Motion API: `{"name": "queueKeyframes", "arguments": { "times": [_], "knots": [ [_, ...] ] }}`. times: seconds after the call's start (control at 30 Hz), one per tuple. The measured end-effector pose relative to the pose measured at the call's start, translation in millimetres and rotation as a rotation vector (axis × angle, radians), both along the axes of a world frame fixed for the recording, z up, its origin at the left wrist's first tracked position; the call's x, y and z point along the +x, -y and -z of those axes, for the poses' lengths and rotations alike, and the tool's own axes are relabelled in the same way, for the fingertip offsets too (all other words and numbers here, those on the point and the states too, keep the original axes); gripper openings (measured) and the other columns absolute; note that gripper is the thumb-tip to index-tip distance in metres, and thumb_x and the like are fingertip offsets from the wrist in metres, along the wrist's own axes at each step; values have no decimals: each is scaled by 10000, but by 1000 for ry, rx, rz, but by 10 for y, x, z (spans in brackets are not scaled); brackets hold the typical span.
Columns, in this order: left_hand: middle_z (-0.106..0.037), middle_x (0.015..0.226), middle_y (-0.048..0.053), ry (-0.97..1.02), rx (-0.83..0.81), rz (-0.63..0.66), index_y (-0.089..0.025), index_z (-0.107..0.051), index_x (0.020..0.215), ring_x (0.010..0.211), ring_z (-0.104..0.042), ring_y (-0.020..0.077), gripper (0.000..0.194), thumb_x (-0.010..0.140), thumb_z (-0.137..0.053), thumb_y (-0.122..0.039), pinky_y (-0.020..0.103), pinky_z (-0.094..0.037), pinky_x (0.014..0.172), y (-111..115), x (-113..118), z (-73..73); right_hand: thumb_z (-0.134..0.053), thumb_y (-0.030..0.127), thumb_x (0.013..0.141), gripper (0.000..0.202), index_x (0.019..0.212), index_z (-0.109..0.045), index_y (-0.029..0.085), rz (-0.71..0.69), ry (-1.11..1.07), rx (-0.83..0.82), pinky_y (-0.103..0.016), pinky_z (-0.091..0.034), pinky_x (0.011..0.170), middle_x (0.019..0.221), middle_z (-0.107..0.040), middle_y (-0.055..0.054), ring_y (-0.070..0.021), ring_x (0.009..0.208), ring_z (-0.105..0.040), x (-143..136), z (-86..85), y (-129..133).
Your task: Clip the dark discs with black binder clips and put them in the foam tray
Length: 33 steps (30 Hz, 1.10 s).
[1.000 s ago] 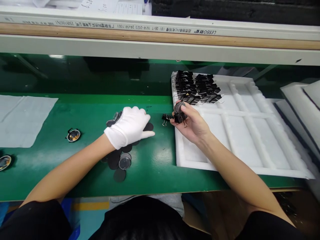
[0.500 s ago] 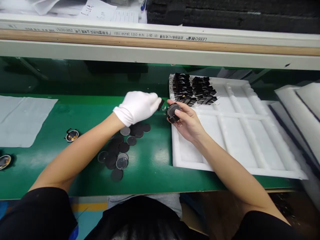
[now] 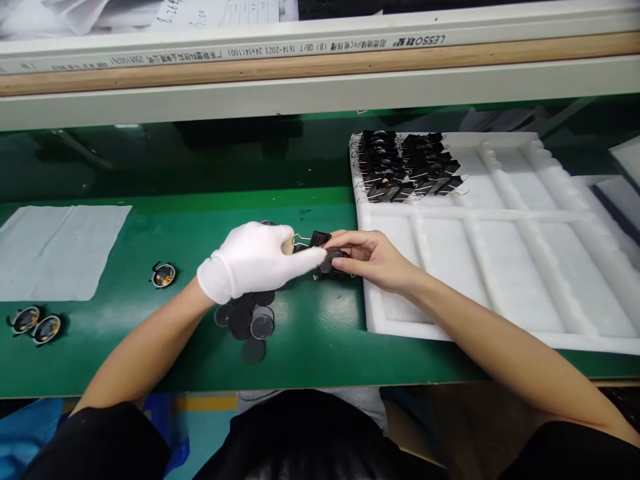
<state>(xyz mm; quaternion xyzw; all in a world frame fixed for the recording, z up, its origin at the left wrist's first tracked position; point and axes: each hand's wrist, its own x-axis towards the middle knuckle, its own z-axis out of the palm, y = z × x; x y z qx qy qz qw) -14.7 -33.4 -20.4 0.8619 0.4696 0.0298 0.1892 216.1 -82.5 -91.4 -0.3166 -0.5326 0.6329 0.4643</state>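
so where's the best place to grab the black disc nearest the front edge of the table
Probably by its rim, coming from the table's front edge. The black disc lies flat and looks thin, so its face offers little to pinch. A clear disc sits just beyond its far side, while its near rim faces the green tabletop.

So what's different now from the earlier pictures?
The gloved left hand has taken hold of a clip and brought it to the round part. The right hand, which has kept that part, has shifted left, so the hands now meet. The tray and sheet stayed put.
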Motion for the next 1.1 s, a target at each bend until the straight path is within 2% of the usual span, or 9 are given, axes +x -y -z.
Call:
{"name": "queueKeyframes", "arguments": {
  "times": [0.1,0.27,0.33,0.43,0.57,0.67,0.8,1.1],
  "knots": [
    [-466,517,-16,5,-5,8,-228,-391,581,501,-405,145,529,810,-600,-658,292,-270,531,11,16,36,-840,221,844,214,1054,-823,260,-3,40,7,-287,-592,890,1120,-723,-48,-141,945,-720,5,-7,14],
    [-438,502,-17,26,-12,27,-223,-376,557,502,-370,139,544,836,-545,-658,303,-276,540,-13,31,85,-862,291,825,237,1055,-820,251,16,100,8,-354,-590,957,1210,-701,-74,-192,1023,-727,15,-23,38],
    [-450,505,-16,39,-43,-12,-222,-384,556,506,-383,138,523,833,-549,-634,301,-278,528,-38,27,81,-863,307,824,230,1043,-819,253,77,85,6,-353,-590,956,1226,-702,-71,-198,1040,-727,34,-30,32],
    [-494,529,-13,113,-145,-82,-215,-399,556,512,-416,128,517,829,-553,-625,285,-284,499,-68,4,60,-846,318,842,221,1053,-807,268,214,77,-15,-337,-591,924,1101,-758,-45,-187,999,-731,86,-57,10],
    [-522,546,-14,252,-284,-77,-202,-443,557,507,-425,106,531,835,-553,-640,253,-297,471,-68,-26,41,-856,331,824,261,1066,-806,245,323,201,-8,-349,-590,930,1054,-793,-45,-195,974,-741,163,-116,-18],
    [-547,545,-17,269,-353,-27,-193,-507,589,498,-442,101,512,852,-553,-631,236,-322,453,-38,-17,55,-872,327,801,288,1057,-797,218,261,237,-9,-353,-610,903,1009,-804,-53,-200,935,-760,204,-148,-28],
    [-564,536,-16,290,-345,45,-183,-559,606,483,-463,93,488,884,-545,-584,226,-340,451,14,17,91,-883,314,782,280,1015,-786,194,142,223,7,-346,-633,848,917,-804,-51,-198,854,-773,235,-163,-33],
    [-539,496,-30,293,-378,92,-184,-588,634,431,-459,84,451,944,-536,-506,219,-344,434,67,32,93,-875,338,774,258,973,-802,192,187,339,95,-342,-636,788,951,-797,-66,-228,892,-767,237,-179,-4]
  ]
}}
